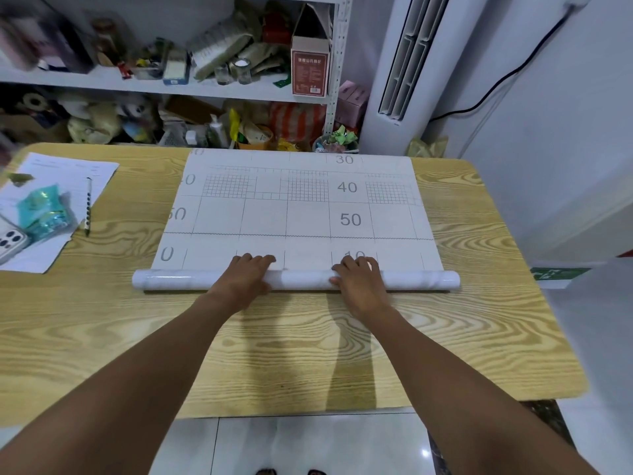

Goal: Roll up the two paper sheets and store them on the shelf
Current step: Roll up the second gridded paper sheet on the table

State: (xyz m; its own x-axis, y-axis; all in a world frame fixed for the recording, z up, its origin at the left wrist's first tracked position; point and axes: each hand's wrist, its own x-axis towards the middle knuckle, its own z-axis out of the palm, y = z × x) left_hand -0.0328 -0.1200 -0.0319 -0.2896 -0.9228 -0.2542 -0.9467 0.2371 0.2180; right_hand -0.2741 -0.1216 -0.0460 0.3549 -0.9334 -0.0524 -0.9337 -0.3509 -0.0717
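The table [479, 337] lay bare along its whole near half, so hands could pass freely there from either side. Across the middle ran the roll [296, 280], with the left hand [245, 279] and right hand [359, 282] pressed flat on it; beyond it the sheet [301, 207] covered the centre up to the far edge. Right of the sheet a strip of bare wood stayed open. On the far left, papers [51, 207], a pen [88, 207], a teal packet [42, 210] and a phone [10, 240] took up the corner. The shelf [164, 85] behind was crowded with clutter on both levels, a carton [310, 72] standing at its right end.
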